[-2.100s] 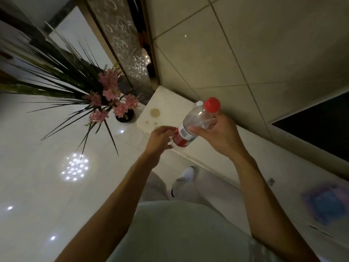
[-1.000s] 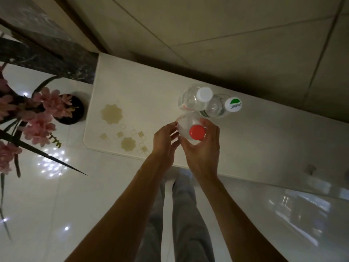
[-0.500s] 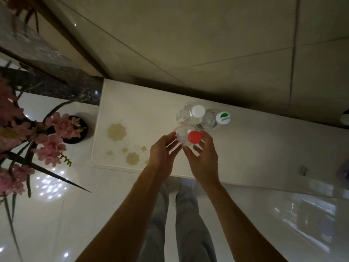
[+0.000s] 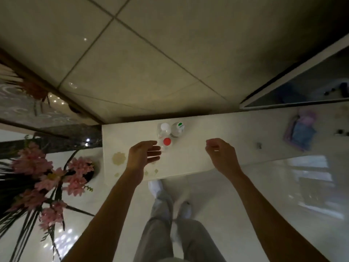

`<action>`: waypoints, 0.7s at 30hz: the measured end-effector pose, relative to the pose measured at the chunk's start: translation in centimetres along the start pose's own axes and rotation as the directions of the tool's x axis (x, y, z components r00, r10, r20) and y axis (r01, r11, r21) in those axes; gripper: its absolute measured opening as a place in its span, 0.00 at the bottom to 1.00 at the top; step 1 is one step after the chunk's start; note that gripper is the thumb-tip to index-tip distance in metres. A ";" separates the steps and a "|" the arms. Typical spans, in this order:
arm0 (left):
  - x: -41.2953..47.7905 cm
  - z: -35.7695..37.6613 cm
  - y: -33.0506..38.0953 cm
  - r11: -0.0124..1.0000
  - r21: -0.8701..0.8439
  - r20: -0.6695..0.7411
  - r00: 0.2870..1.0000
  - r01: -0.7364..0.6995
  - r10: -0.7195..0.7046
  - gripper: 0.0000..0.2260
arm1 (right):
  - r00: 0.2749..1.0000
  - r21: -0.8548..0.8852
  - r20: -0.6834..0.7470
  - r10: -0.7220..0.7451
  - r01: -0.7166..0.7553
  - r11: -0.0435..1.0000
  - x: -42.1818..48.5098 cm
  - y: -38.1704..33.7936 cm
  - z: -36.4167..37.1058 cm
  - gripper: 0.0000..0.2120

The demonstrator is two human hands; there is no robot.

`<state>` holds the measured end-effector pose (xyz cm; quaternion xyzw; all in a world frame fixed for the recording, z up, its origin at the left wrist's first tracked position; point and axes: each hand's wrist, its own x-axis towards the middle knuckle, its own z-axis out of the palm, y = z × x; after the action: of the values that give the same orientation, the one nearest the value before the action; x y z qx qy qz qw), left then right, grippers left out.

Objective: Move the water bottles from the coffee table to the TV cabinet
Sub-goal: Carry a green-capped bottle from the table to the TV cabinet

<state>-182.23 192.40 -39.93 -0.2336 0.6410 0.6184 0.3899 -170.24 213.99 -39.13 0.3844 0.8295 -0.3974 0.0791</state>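
Three clear water bottles stand upright together on the white TV cabinet (image 4: 190, 163): a red-capped bottle (image 4: 167, 142) in front, a white-capped bottle (image 4: 163, 129) behind it on the left, and a bottle with a green-and-white cap (image 4: 178, 127) behind on the right. My left hand (image 4: 142, 154) hovers just left of the red-capped bottle, fingers apart, holding nothing. Farther right over the cabinet top, well apart from the bottles, my right hand (image 4: 221, 153) is loosely curled and empty.
A pot of pink flowers with long dark leaves (image 4: 47, 178) stands on the floor left of the cabinet. A purple and blue cloth (image 4: 300, 132) lies on the cabinet's right part, under a dark TV screen (image 4: 311, 86). My legs and white shoes (image 4: 166, 205) face the cabinet's front edge.
Both hands have let go of the red-capped bottle, which now stands on the cabinet. The right hand has drawn away to the right; the view has pulled back.
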 end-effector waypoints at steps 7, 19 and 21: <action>-8.4 9.4 3.0 0.883 0.365 0.321 0.930 -0.295 0.178 0.08 | 0.996 0.005 -0.092 0.010 -0.010 1.000 -7.2 0.9 -8.2 0.09; -26.6 21.4 -11.3 -0.337 0.469 0.866 0.500 -0.816 -0.004 0.12 | 0.923 -0.042 -0.325 0.204 -0.230 0.972 -31.7 18.9 -16.1 0.09; -29.8 22.5 -14.4 -0.399 0.383 0.874 0.466 -0.833 -0.135 0.12 | 0.899 -0.009 -0.351 0.260 -0.281 0.960 -37.0 22.4 -16.6 0.09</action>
<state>-148.70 207.10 -23.62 0.6432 0.7006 0.0319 0.3073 -126.04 213.38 -25.29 0.5573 0.7803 -0.2837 -0.0021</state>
